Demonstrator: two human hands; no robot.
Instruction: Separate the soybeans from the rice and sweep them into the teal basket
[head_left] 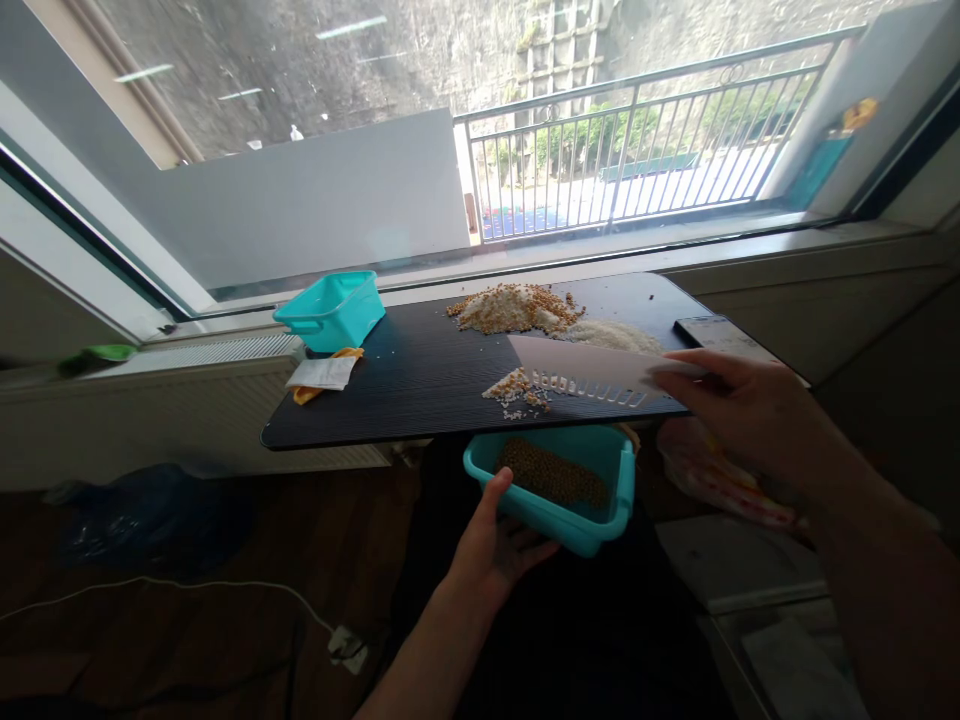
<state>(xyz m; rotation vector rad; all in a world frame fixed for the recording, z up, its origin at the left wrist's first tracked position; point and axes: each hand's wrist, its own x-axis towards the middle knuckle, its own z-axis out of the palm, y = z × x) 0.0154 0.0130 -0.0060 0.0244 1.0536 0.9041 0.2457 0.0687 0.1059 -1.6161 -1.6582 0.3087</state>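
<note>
My right hand (724,395) grips the end of a flat white slotted scraper (581,362), its slotted edge down on the dark tabletop (420,385). A small heap of mixed white and tan grains (517,390) lies against the scraper's near side. Under the table's front edge, my left hand (495,545) holds a turquoise basin (551,535) by its near wall, thumb over the rim. Brown grains (551,470) cover part of the basin's bottom. Behind the scraper rises a larger pile of tan and white grains (517,308), with white grains (615,335) beside it.
A second turquoise basin (337,310) stands at the table's left end, by a white and yellow packet (326,373). A flat grey object (724,338) lies on the right. The window and radiator (202,390) are behind. A white cable (225,583) crosses the floor.
</note>
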